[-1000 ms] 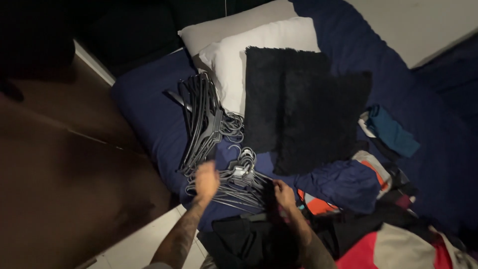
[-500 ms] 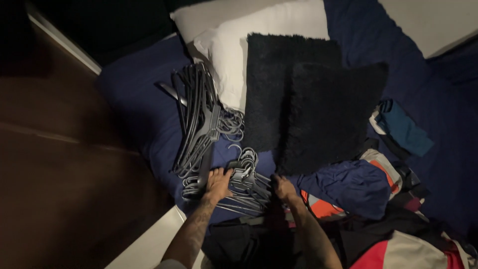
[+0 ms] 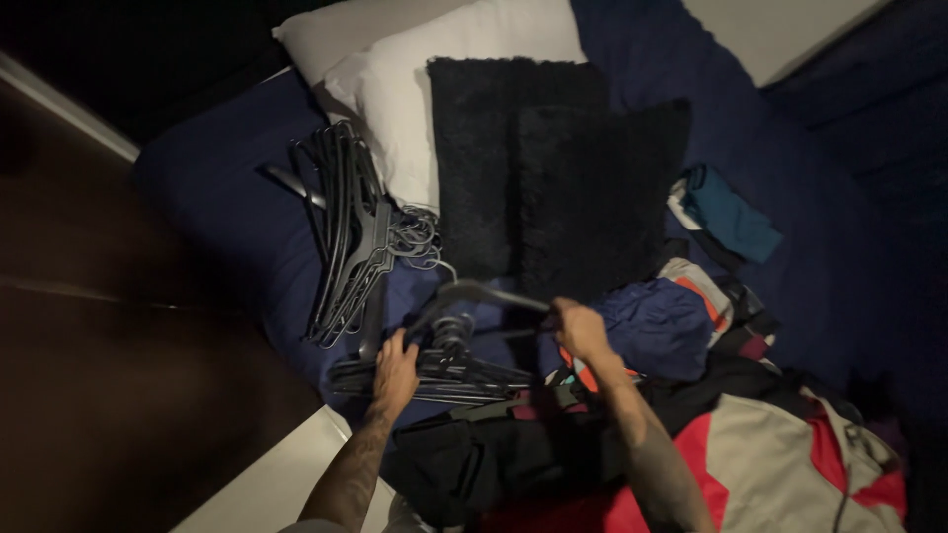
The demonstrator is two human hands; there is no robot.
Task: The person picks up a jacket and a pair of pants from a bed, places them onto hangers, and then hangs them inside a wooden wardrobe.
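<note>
Grey plastic hanger (image 3: 474, 293) was held raised just above the bed (image 3: 227, 197), one shoulder end in the right hand (image 3: 578, 329), grip closed around it; the far arm sloped down toward the left hand (image 3: 395, 370). Left hand lay flat on the near pile of hangers (image 3: 444, 370), fingers bent over the bars; whether it was pinching one could not be told.

Handling, judged: hanger light, stiff, thin, smooth, likely to slip in a loose grip. Hooks in the pile were nested, so one lifted alone could snag its neighbours. Best hold looked to be the shoulder arm near the neck, or the hook itself.

Second pile (image 3: 346, 237) of dark hangers lay fanned further up the bed, hooks of bright wire bunched at one end, near a white pillow (image 3: 395, 89). Two black shaggy cushions (image 3: 553, 178) overlapped beside it, deep pile, soft. Bedcover dark blue, matte, creased. Soft clothes (image 3: 770, 454) in red, grey, black and blue heaped at the near right, limp and crumpled.
</note>
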